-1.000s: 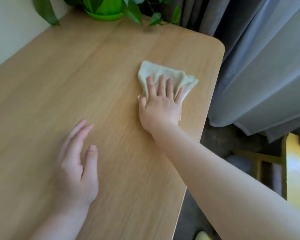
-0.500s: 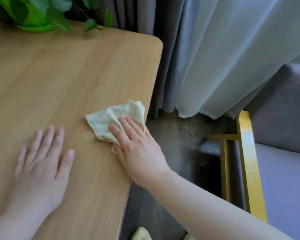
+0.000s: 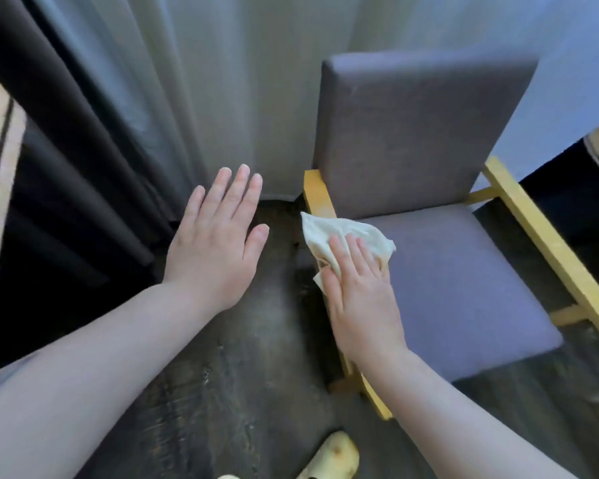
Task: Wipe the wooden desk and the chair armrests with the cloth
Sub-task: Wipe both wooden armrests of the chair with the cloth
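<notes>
Cloth [image 3: 339, 236] under flat right hand [image 3: 360, 305] hiding armrest [image 3: 317, 195], left hand [image 3: 218, 236] spread

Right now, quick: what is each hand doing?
Left hand: open, fingers straight, holding nothing, over the floor.
Right hand: open, flat fingers pressing the cloth onto the chair's near yellow armrest.

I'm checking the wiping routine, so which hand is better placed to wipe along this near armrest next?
Right. The right hand already presses the cloth flat on the near armrest; the left hand hovers open over the floor, touching nothing.
</notes>
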{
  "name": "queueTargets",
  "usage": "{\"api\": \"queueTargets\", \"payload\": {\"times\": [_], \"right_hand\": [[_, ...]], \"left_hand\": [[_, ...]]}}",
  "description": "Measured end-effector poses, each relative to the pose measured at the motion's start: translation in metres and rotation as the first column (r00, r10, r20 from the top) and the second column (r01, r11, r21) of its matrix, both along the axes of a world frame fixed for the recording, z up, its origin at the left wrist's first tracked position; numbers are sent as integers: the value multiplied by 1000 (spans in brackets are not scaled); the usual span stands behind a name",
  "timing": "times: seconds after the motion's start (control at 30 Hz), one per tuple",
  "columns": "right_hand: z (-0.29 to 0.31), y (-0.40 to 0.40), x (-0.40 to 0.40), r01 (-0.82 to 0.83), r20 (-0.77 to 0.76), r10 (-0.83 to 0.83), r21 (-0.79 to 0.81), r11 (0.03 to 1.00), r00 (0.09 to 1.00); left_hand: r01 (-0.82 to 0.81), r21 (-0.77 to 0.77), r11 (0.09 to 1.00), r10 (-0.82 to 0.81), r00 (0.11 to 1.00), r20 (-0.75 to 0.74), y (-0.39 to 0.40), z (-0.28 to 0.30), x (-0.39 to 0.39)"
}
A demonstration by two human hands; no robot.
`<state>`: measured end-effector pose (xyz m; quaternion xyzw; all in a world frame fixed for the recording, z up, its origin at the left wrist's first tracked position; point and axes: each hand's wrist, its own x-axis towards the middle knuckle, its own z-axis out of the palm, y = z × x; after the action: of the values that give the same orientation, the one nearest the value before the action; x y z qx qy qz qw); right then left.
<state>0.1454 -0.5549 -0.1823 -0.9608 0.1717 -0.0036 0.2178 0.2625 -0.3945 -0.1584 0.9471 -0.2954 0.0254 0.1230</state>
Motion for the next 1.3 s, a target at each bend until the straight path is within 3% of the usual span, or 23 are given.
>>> {"api": "queueTargets", "payload": {"times": [0.23, 0.4, 0.53, 0.63, 0.73, 0.87, 1.0, 1.13, 1.23, 1.3], "right_hand": [[-68, -81, -66, 271, -94, -262, 101, 957, 961], [-138, -81, -120, 433, -246, -387, 171, 885, 889], [-174, -51, -127, 302, -356, -238, 137, 944, 904], [-187, -39, -120, 299, -410, -261, 32, 954, 874], [-197, -40, -95, 300, -307, -291, -18, 954, 906], [-208, -54, -3, 285, -180, -283, -10, 958, 942], [-218, -61, 60, 192, -227, -213, -110, 975, 950], [-220, -63, 8, -9, -206, -30, -185, 983, 978], [-212, -51, -47, 42, -201, -71, -144, 989, 977], [-214, -49, -41, 97, -236, -134, -164, 982, 962]], "left_hand": [[150, 259, 954, -132, 988, -85, -107, -86, 3], [266, 390, 882, -231, 963, -135, -158, -151, 23], [308, 403, 862, -271, 951, -146, -187, -186, 50], [302, 398, 866, -259, 953, -159, -194, -206, 70], [295, 391, 872, -250, 955, -161, -194, -220, 94], [311, 398, 863, -246, 947, -208, -194, -229, 125], [400, 376, 836, -336, 915, -224, -194, -234, 142], [437, 349, 829, -367, 896, -250, -191, -237, 150], [441, 331, 834, -379, 895, -237, -192, -243, 150], [442, 323, 837, -378, 893, -242, -196, -246, 153]]}}
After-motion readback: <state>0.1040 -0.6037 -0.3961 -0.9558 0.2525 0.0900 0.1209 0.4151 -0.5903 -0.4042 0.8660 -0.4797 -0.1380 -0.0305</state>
